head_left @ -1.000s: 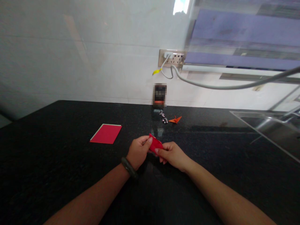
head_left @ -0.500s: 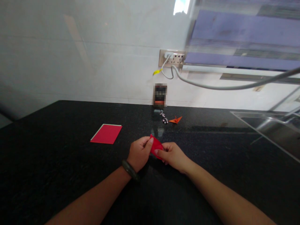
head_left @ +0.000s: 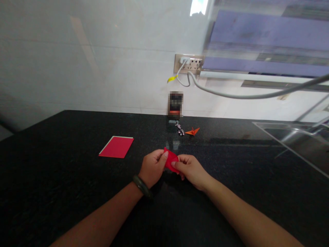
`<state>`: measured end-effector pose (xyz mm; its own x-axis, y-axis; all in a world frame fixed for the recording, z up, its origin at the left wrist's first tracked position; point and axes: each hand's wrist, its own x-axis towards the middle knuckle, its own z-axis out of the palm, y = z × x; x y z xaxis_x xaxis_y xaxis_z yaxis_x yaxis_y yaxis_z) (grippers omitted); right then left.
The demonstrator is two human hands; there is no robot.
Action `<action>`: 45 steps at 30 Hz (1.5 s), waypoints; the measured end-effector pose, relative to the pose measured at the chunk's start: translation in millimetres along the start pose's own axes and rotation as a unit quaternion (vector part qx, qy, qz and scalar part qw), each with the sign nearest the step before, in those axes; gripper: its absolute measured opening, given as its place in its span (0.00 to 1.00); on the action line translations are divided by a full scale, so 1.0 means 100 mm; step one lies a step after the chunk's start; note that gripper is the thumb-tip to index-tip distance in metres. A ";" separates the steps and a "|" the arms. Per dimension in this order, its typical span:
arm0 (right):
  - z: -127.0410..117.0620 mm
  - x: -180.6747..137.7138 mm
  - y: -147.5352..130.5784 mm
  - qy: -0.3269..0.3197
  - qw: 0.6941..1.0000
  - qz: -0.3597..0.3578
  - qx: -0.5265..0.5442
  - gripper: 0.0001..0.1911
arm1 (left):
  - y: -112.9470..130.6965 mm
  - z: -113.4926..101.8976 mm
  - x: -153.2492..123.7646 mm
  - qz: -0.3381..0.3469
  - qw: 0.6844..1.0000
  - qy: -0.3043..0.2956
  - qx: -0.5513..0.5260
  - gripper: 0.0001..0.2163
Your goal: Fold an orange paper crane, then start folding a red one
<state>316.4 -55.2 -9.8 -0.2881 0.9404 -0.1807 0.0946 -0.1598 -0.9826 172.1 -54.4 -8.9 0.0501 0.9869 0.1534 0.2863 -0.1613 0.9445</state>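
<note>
A small piece of folded red paper (head_left: 170, 159) is held between my two hands, over the black countertop. My left hand (head_left: 153, 166) pinches its left edge, thumb on top; the fingers beneath are mostly hidden. On the right side, my right hand (head_left: 191, 169) grips the paper with its thumb laid across the face and fingers curled behind. A dark bangle (head_left: 142, 187) circles my left wrist. To the left lies a flat stack of red square paper (head_left: 117, 147) with a white edge showing. Beyond my hands sits a folded orange paper crane (head_left: 193, 131).
Against the tiled wall stands a blurred-out dark phone-like object (head_left: 175, 104), with a patterned strap (head_left: 180, 131) on the countertop (head_left: 64, 192). A wall socket (head_left: 189, 64) holds a white plug, and a grey cable (head_left: 231, 95) runs rightward. A metal sink (head_left: 305, 144) is at right.
My right thumb has shifted slightly along the red paper, and the paper's lower right part is turned a little differently. My left hand has barely moved.
</note>
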 end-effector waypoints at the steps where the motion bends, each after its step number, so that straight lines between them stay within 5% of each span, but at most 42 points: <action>1: 0.00 0.00 0.00 0.003 1.000 0.002 0.009 0.12 | 0.00 0.00 0.01 -0.010 0.999 -0.018 -0.026 0.12; 9: -0.03 0.02 0.02 -0.015 0.994 0.007 0.104 0.15 | -0.04 0.01 0.04 -0.040 0.976 -0.108 -0.182 0.14; 26: -0.06 0.01 -0.04 0.026 0.989 0.010 0.143 0.15 | -0.10 -0.03 0.04 -0.048 0.954 -0.183 -0.233 0.16; 45: -0.02 0.00 -0.02 -0.003 0.998 0.024 0.051 0.15 | -0.02 0.04 0.01 -0.083 0.982 -0.021 -0.171 0.11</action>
<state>318.3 -54.8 -8.0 -0.2918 0.9289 -0.2280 0.0120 -0.2348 -0.9720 175.9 -52.7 -11.3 0.0709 0.9973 -0.0170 -0.0438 0.0201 0.9988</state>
